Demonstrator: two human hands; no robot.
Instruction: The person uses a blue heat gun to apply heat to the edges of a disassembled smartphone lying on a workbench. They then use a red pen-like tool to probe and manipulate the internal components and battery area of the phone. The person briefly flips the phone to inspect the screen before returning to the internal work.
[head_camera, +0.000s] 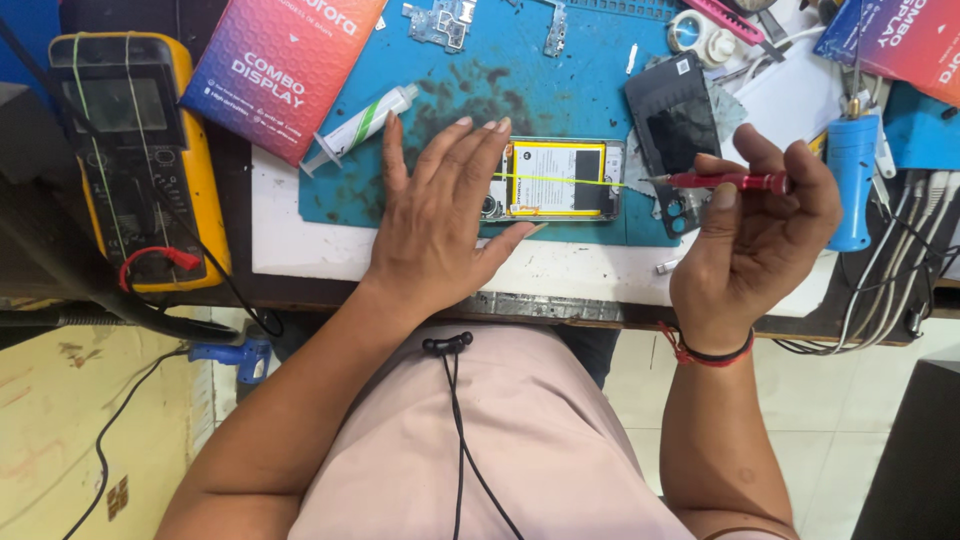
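I see the counter (420, 262) carrying a blue work mat (560, 85), with a yellow multimeter (135, 150) off to one side. My left hand (435, 215) lies flat, fingers released, pressing the end of an opened phone (560, 180) with its battery showing on the mat. My right hand (760, 235) has its fingers clenched around a red screwdriver (725, 181), the tip pointing at the phone's edge.

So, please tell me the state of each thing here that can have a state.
Phone: back cover off, battery exposed, lying flat on the mat.
Back cover: detached, lying beside the phone.
Screwdriver: held in the right hand, tip toward the phone.
Left hand: flat, pressing on the phone.
Syringe: lying on the mat.
Multimeter: screen blank.
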